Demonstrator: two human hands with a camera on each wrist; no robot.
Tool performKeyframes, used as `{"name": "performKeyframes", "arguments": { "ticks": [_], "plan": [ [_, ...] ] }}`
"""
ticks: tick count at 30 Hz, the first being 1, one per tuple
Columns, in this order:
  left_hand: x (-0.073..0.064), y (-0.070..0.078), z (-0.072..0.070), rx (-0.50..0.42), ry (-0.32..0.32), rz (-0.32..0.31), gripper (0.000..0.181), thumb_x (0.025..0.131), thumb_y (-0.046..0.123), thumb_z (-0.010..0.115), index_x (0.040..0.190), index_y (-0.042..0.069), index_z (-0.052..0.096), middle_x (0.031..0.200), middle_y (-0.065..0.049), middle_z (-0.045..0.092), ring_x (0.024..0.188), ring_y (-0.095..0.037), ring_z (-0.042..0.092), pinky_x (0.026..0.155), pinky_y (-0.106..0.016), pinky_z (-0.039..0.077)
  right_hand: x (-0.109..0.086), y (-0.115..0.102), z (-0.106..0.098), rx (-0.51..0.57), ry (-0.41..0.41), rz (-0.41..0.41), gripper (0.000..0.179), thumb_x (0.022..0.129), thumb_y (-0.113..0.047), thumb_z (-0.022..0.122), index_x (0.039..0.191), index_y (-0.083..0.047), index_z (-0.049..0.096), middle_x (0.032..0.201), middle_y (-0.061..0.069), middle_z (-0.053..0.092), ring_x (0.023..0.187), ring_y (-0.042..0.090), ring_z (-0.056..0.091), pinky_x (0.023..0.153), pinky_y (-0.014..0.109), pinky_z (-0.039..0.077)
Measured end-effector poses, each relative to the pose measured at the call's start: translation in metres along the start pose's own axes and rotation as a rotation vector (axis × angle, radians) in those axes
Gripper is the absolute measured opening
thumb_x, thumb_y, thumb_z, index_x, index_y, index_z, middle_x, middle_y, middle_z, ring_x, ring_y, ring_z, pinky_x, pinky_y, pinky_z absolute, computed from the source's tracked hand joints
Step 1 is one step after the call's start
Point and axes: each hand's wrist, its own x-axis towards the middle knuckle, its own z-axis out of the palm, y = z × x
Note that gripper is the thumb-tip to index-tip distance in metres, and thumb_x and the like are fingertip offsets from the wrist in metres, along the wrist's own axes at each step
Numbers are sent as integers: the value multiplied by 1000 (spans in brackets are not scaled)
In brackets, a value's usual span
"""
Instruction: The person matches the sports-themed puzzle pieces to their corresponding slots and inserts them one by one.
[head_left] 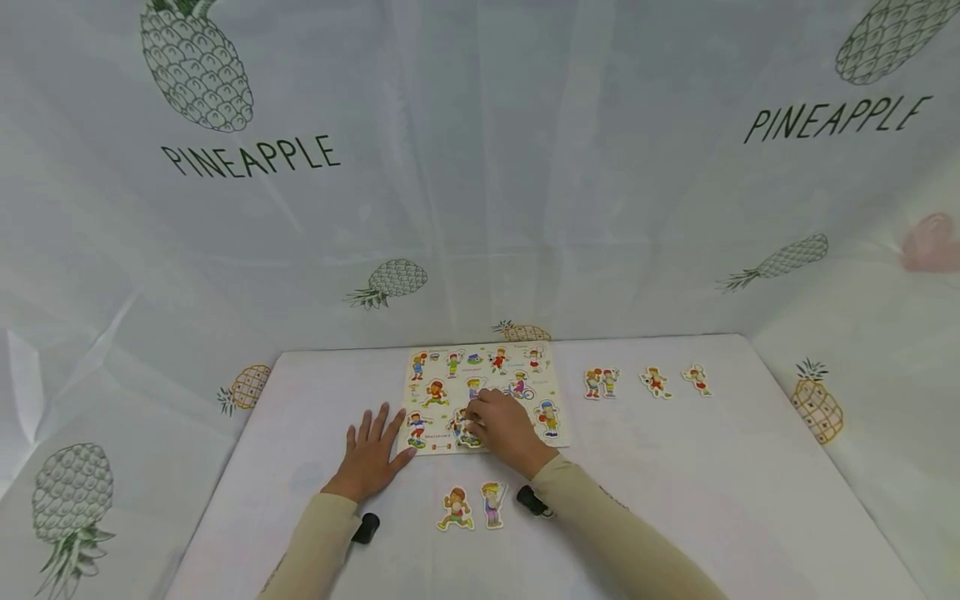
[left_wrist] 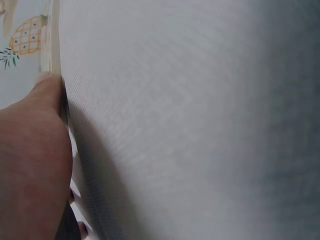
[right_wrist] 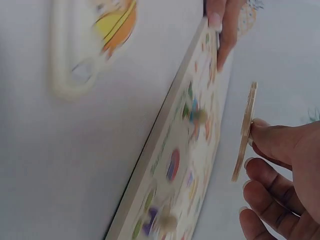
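My right hand (head_left: pixel 510 427) pinches a flat wooden puzzle piece (right_wrist: pixel 247 115) just above the lower middle of a cream puzzle board (head_left: pixel 560 396). The right wrist view shows this piece edge-on, raised off the board, with the thumb against it and the fingers curled at its other side. My left hand (head_left: pixel 366 460) lies flat with spread fingers on the white table, its thumb at the board's lower left corner. The board carries colourful printed sports figures, and wooden knobs (right_wrist: pixel 200 116) stand up from it. The right hand hides part of the board.
Two loose pieces, a runner (head_left: pixel 455 509) and a figure in purple trousers (head_left: pixel 492 506), lie before the board. To its right lie a paired-looking group (head_left: pixel 602 383), a footballer (head_left: pixel 656 382) and a racket player (head_left: pixel 697 380). A pineapple-printed sheet (head_left: pixel 487 208) hangs behind.
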Motion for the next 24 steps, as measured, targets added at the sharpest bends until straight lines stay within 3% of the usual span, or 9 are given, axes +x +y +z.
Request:
{"name": "performKeyframes", "arguments": {
  "ticks": [5, 11, 18, 24],
  "plan": [
    [-1, -1, 0, 3, -6, 0, 79, 105, 58, 56, 162, 7, 38, 170, -30, 24, 154, -60, 16, 121, -78, 10, 14, -11, 11, -30, -44, -17, 11, 95, -23, 82, 97, -14, 75, 90, -1, 64, 82, 15, 61, 74, 30, 54],
    [3, -6, 4, 37, -21, -20, 78, 103, 49, 63, 164, 8, 36, 172, -29, 22, 156, -59, 15, 121, -78, 10, 30, -22, 16, -26, -72, -22, 12, 95, -24, 82, 98, -14, 76, 90, 0, 65, 83, 15, 63, 76, 31, 55],
    [1, 7, -11, 57, -67, -54, 74, 104, 44, 65, 163, 7, 39, 171, -29, 24, 155, -59, 18, 120, -78, 14, 42, -31, 28, -37, -123, -19, 11, 95, -25, 83, 98, -15, 78, 94, -3, 68, 88, 14, 66, 82, 31, 57],
    [3, 4, -9, 44, -56, -38, 74, 104, 43, 65, 163, 7, 39, 171, -29, 24, 155, -60, 18, 119, -79, 14, 49, -37, 38, -79, -118, -51, 10, 94, -24, 84, 96, -17, 78, 94, -5, 69, 88, 12, 66, 80, 27, 56]
  ]
}}
